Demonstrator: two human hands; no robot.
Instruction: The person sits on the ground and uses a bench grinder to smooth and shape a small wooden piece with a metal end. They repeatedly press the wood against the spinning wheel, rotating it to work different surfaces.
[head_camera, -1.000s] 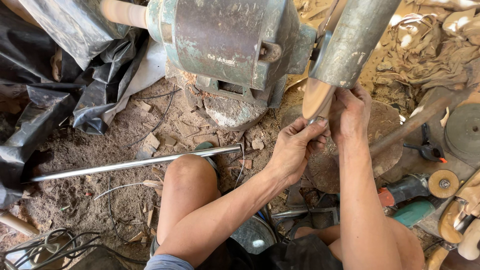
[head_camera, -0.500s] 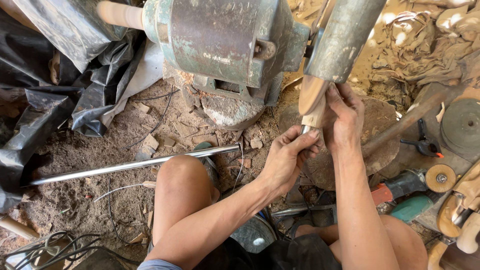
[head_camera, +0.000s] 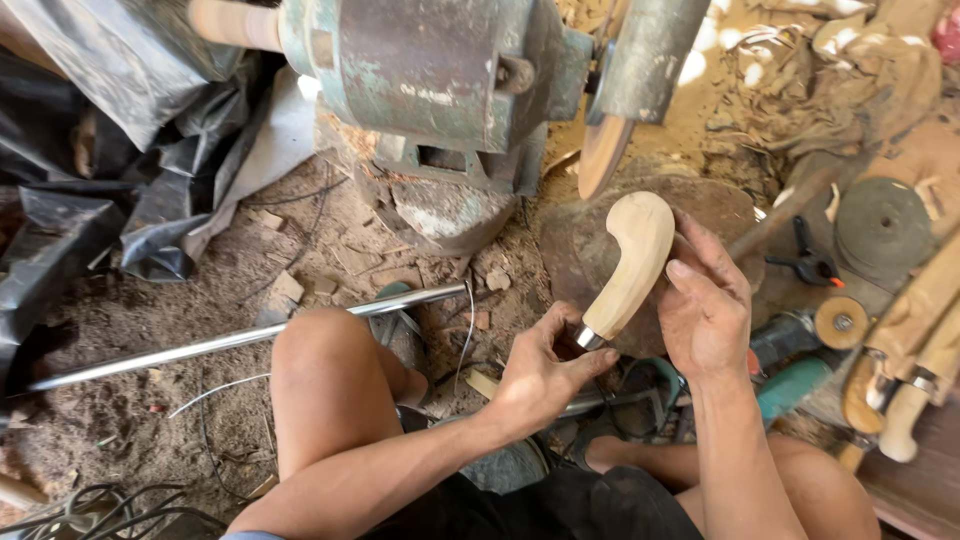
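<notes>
One pale wooden handle (head_camera: 628, 262), curved at its top, is held at centre frame. Its metal-collared lower end is gripped by the left hand (head_camera: 540, 375); the right hand (head_camera: 705, 310) is curled against its side. A green motor (head_camera: 430, 70) is seen above, a steel rod (head_camera: 240, 340) at left.

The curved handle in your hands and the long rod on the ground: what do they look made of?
Curved handle: seemingly pale bare wood, smooth and matt, with faint grain; a shiny metal collar sits at its lower end, held by the left hand. Long rod: apparently polished metal, bright with a glinting highlight.
</notes>
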